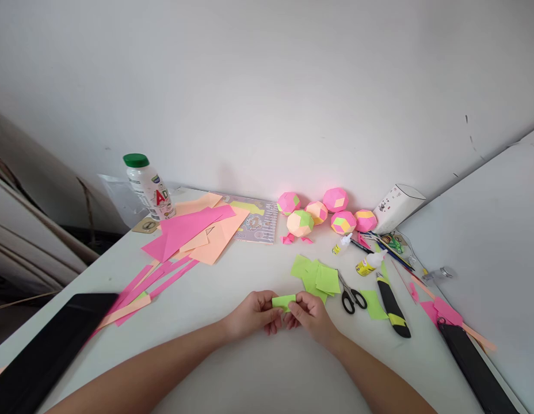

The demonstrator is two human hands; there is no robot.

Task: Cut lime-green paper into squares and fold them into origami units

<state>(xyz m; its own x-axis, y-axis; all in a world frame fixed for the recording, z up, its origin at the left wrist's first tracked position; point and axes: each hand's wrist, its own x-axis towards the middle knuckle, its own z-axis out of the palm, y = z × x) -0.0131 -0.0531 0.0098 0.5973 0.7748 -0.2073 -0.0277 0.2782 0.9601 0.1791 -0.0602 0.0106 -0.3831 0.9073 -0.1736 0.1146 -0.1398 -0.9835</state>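
1. Your left grip [256, 311] is pinching the left end of a lime-green paper rectangle [283, 302]; your right grip [312, 316] is pinching its right end.
2. The lime-green paper rectangle is lying between both grips, its long axis running from one to the other, neither being nearer.
3. Lime-green paper squares [328, 279] are resting just beyond your right grip, scissors [349, 290] to its right.

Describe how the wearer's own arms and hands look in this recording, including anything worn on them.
The ungloved left hand and ungloved right hand show no ring, bracelet or watch. Both the left forearm and the right forearm are bare as far as the picture shows, with no sleeve or clear marking in sight. The fingernails are too small to judge.
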